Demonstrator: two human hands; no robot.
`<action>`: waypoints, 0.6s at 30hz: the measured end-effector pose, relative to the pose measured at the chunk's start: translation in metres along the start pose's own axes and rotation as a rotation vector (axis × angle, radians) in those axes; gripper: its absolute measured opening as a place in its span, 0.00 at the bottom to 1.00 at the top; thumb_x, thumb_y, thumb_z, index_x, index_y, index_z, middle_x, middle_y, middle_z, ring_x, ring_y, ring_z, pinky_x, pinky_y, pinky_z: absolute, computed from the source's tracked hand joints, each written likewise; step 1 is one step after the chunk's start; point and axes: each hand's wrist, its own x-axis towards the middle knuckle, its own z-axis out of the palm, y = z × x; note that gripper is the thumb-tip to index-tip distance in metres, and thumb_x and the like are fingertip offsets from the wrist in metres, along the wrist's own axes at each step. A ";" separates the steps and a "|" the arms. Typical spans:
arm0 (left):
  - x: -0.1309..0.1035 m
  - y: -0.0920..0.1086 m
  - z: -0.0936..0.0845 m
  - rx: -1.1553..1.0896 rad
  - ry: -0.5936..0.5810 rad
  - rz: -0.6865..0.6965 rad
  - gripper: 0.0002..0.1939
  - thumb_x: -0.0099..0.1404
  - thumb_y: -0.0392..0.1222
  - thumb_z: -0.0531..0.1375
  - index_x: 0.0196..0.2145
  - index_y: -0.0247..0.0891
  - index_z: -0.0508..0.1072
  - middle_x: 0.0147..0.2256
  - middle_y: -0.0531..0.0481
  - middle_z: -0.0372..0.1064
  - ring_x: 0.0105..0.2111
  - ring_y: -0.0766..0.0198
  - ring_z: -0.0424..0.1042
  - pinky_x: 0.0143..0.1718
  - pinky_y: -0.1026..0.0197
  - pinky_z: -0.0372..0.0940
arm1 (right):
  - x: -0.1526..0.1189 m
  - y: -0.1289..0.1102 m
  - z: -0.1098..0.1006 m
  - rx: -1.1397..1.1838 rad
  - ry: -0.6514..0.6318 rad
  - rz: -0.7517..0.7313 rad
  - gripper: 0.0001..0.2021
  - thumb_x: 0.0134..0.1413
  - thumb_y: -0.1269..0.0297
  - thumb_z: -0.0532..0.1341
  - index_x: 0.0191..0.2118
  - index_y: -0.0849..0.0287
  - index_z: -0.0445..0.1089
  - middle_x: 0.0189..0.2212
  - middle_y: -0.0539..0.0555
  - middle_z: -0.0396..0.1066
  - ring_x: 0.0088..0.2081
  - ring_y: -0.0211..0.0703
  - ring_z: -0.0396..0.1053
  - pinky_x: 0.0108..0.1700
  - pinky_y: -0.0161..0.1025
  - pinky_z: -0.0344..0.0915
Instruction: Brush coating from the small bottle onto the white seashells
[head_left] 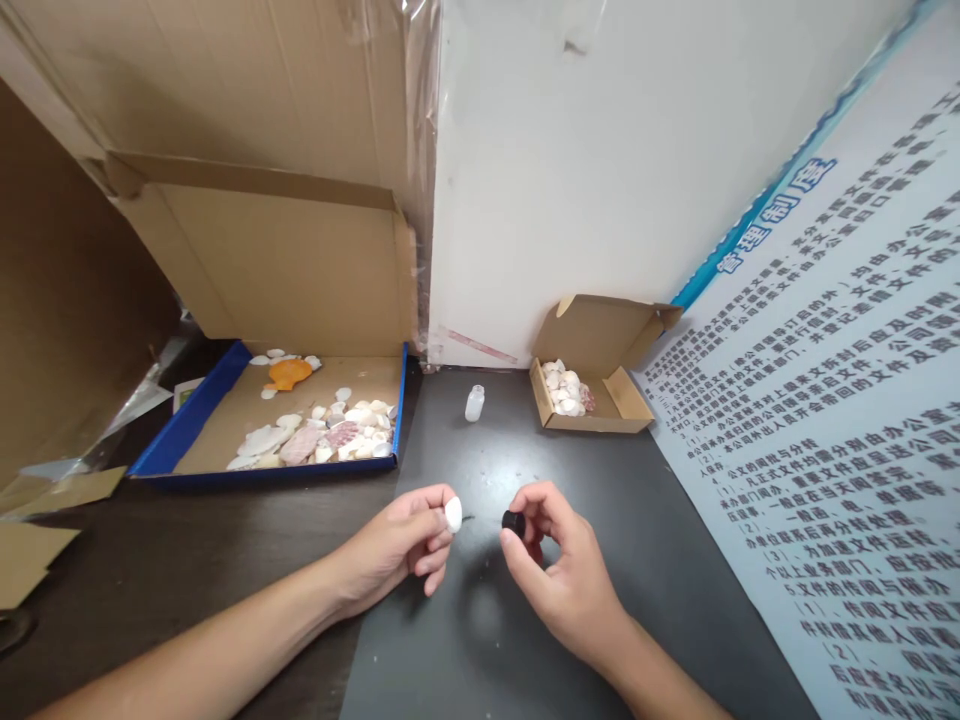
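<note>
Between its thumb and fingers, my left hand [409, 540] pinches a small white shell [453, 514] above the dark tabletop. To the right, my right hand [559, 565] holds a black cap [514, 522], from which a thin dark brush or stem seems to point left toward the shell; it is blurred near its tip. Shell and cap are apart. A small white translucent bottle [475, 403] without a cap stands upright on the black mat [442, 470], beyond both hands.
An open blue-edged box [274, 478] at the left holds many shells and an orange shell [289, 374]. A small open cardboard box [600, 424] with shells sits at the back right. White board behind, printed poster [840, 400] on the right, cardboard pieces at far left.
</note>
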 end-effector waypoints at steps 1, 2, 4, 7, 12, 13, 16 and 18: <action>0.000 0.000 0.000 0.000 -0.003 0.004 0.12 0.62 0.45 0.61 0.29 0.38 0.62 0.20 0.61 0.53 0.16 0.75 0.49 0.19 0.68 0.60 | 0.000 0.000 0.000 0.001 0.008 0.004 0.06 0.54 0.70 0.59 0.37 0.56 0.61 0.22 0.43 0.57 0.22 0.35 0.59 0.25 0.32 0.60; 0.000 0.000 -0.001 0.000 -0.006 0.007 0.12 0.62 0.45 0.61 0.29 0.38 0.62 0.20 0.60 0.54 0.16 0.75 0.49 0.19 0.68 0.61 | 0.000 0.000 0.000 0.017 0.007 0.012 0.06 0.54 0.69 0.59 0.37 0.56 0.60 0.22 0.43 0.57 0.22 0.35 0.59 0.25 0.32 0.60; 0.000 0.000 -0.002 0.000 -0.015 0.009 0.12 0.62 0.45 0.61 0.29 0.38 0.62 0.20 0.60 0.55 0.15 0.75 0.50 0.19 0.67 0.62 | 0.001 0.000 0.000 0.056 -0.008 0.030 0.05 0.55 0.68 0.58 0.37 0.56 0.60 0.23 0.44 0.58 0.22 0.35 0.60 0.25 0.32 0.61; 0.000 0.000 -0.001 -0.001 -0.025 0.010 0.12 0.62 0.44 0.62 0.29 0.37 0.63 0.20 0.60 0.56 0.15 0.76 0.51 0.20 0.67 0.63 | 0.001 0.000 0.000 0.021 0.002 0.041 0.05 0.54 0.69 0.59 0.37 0.56 0.61 0.22 0.44 0.57 0.22 0.35 0.59 0.25 0.32 0.60; -0.001 0.001 0.000 -0.002 -0.020 0.006 0.12 0.62 0.45 0.62 0.29 0.37 0.63 0.20 0.59 0.57 0.15 0.76 0.51 0.20 0.67 0.63 | 0.000 -0.001 0.000 0.047 -0.026 0.047 0.05 0.55 0.68 0.58 0.37 0.56 0.60 0.23 0.44 0.57 0.22 0.35 0.59 0.25 0.32 0.61; -0.001 0.001 0.000 -0.003 -0.022 0.010 0.12 0.62 0.45 0.62 0.29 0.37 0.63 0.20 0.59 0.57 0.15 0.76 0.51 0.20 0.67 0.63 | 0.000 -0.001 0.000 0.022 -0.026 0.047 0.06 0.54 0.69 0.58 0.37 0.56 0.60 0.22 0.43 0.57 0.22 0.34 0.59 0.25 0.32 0.60; 0.000 0.000 -0.001 -0.011 -0.021 0.019 0.11 0.62 0.44 0.62 0.30 0.37 0.63 0.21 0.59 0.58 0.15 0.76 0.51 0.19 0.67 0.63 | -0.001 -0.001 -0.001 -0.010 -0.007 0.023 0.06 0.53 0.70 0.59 0.36 0.56 0.60 0.22 0.43 0.56 0.22 0.34 0.58 0.24 0.32 0.59; 0.000 0.000 -0.002 -0.020 -0.019 0.015 0.10 0.61 0.43 0.62 0.30 0.37 0.63 0.21 0.59 0.59 0.15 0.76 0.52 0.19 0.67 0.63 | -0.001 -0.001 -0.001 0.038 -0.014 0.011 0.05 0.55 0.68 0.57 0.37 0.56 0.60 0.22 0.44 0.58 0.23 0.35 0.59 0.26 0.32 0.61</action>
